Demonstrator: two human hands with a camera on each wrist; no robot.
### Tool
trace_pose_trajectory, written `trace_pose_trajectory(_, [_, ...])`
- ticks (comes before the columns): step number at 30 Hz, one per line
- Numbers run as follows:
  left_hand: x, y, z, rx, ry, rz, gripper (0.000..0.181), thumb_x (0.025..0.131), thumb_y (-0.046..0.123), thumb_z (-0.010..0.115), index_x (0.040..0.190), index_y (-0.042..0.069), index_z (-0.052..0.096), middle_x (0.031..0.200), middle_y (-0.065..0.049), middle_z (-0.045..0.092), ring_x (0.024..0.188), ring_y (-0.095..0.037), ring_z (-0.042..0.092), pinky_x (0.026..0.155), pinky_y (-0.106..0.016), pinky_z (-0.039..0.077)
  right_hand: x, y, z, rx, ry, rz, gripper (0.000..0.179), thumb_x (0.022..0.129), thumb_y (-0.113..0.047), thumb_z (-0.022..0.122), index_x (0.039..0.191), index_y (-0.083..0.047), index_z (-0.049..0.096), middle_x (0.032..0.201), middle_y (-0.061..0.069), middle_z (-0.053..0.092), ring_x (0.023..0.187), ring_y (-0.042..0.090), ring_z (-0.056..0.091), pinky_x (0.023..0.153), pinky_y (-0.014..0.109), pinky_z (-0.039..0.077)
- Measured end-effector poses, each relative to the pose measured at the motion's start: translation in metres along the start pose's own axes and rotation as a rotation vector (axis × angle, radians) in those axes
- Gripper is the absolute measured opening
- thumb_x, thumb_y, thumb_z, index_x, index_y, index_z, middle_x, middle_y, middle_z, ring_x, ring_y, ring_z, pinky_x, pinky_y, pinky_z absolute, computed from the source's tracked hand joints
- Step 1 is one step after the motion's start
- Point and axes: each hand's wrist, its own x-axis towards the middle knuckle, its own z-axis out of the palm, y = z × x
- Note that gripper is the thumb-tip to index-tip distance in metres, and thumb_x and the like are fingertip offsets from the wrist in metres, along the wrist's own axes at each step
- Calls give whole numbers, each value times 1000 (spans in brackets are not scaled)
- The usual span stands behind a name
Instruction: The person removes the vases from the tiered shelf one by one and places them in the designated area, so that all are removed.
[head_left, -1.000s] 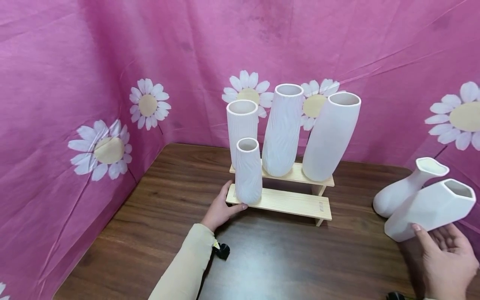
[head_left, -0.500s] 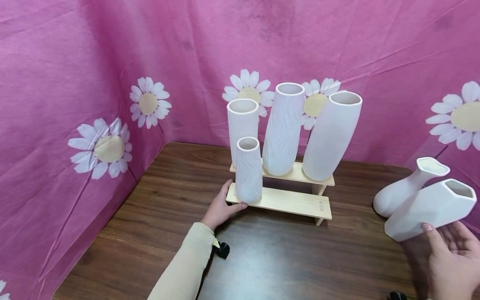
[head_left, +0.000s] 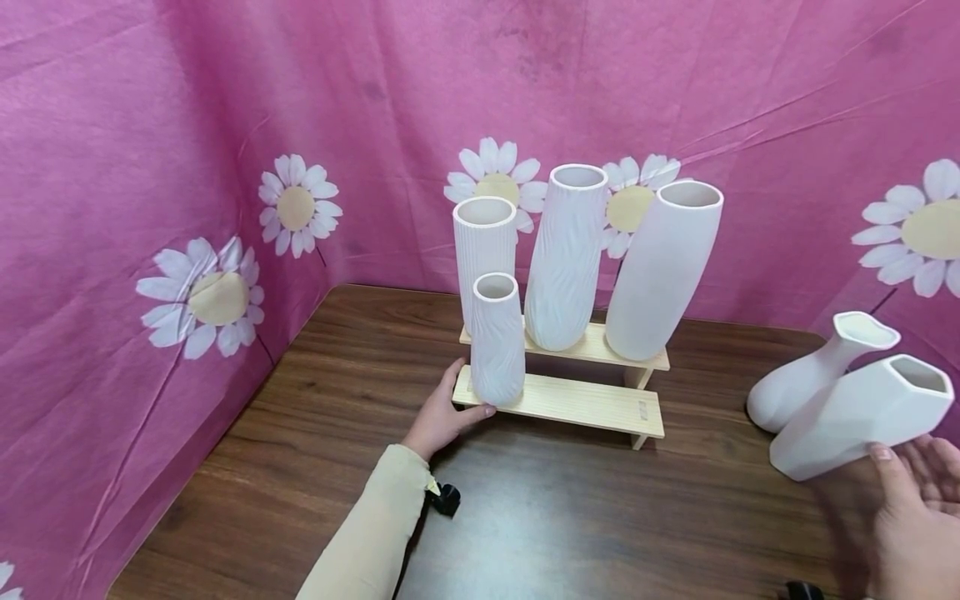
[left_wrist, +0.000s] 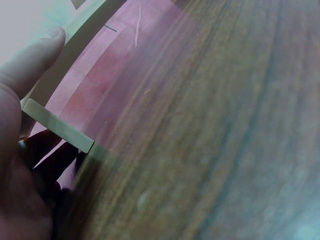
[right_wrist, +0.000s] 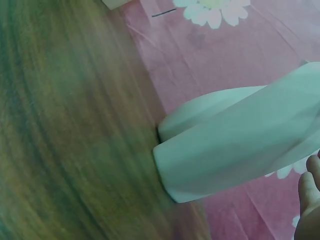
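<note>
My left hand (head_left: pixel 442 417) grips the left end of a two-step wooden stand (head_left: pixel 585 404), thumb at the front edge of the lower step. In the left wrist view its thumb (left_wrist: pixel 37 60) lies along the plank and the other fingers reach behind the stand's leg (left_wrist: pixel 60 125). On the right, my right hand (head_left: pixel 918 517) is beside a white faceted vase (head_left: pixel 847 421), its thumb tip close to the vase's lower side. Whether the thumb touches it, I cannot tell. The right wrist view has the fingers (right_wrist: pixel 309 192) apart from the vase.
A small white vase (head_left: pixel 498 350) stands on the lower step. The upper step bears a ribbed vase (head_left: pixel 483 250), a tall wavy vase (head_left: pixel 566 267) and a smooth vase (head_left: pixel 663 275). A narrow-necked vase (head_left: pixel 795 387) stands behind the faceted one. Pink flowered cloth (head_left: pixel 390 108) hangs behind the table (head_left: pixel 300 467).
My right hand has slid rightward along the faceted vase and drawn away from it, its fingers loosening. The vase stays in place. My left hand and the stand have not moved.
</note>
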Motion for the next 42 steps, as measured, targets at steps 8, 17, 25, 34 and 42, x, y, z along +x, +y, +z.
trace_pose_trajectory(8, [0,0,-1,1,4,-2,103,79,36,87,158,10,27,153,-16,44,140,-31,41,115,-49,32,2,-7,0,-39,-34,-18,45,89,8,68,128,-10,57,129,-1,64,124,11,55,103,11,38])
trace_pose_trajectory(17, [0,0,1,0,1,2,103,79,38,87,158,11,27,152,-16,45,139,-32,42,114,-50,32,-1,-17,-1,32,-95,-40,28,94,5,64,120,-4,68,115,1,68,116,10,59,98,9,38])
trace_pose_trajectory(25, [-1,2,1,-4,-15,-11,103,79,38,86,159,13,26,153,-15,44,139,-31,42,114,-51,33,-13,-22,3,62,-150,-103,23,94,7,61,113,-2,70,109,2,71,110,10,61,91,9,39])
trace_pose_trajectory(34, [0,5,0,0,13,10,102,79,35,87,158,10,28,148,-18,49,136,-34,45,113,-51,35,-28,-26,11,348,-332,-180,30,89,23,55,115,10,62,106,13,74,102,17,68,90,15,46])
trace_pose_trajectory(42, [-1,3,0,2,13,8,102,79,35,87,158,10,27,149,-18,48,137,-33,44,113,-50,35,-42,-30,24,312,-482,-225,37,83,32,53,120,27,52,108,22,72,102,24,70,88,20,53])
